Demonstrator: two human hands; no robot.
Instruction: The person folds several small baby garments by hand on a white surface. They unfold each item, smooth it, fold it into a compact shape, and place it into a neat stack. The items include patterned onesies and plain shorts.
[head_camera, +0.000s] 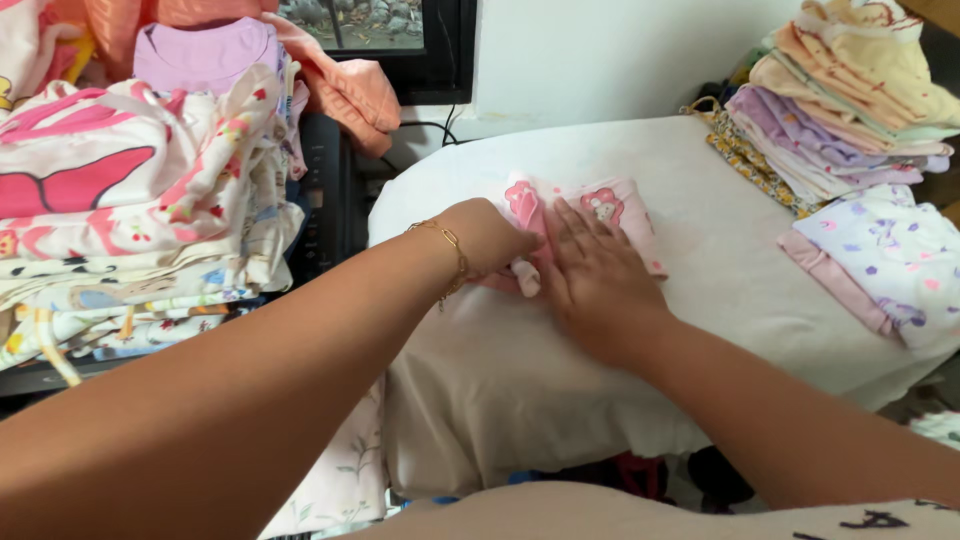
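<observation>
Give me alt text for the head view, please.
Two bare hands press a small folded pink garment on a white padded surface: left hand at its left edge, right hand flat on top. Stacks of folded clothes sit at both sides.

A flat, black-framed rectangular screen (385, 45) stood at the top of the view against the white wall, behind the clothes piles. It showed a greyish, rocky picture. No packages, labels or signs were visible.
</observation>
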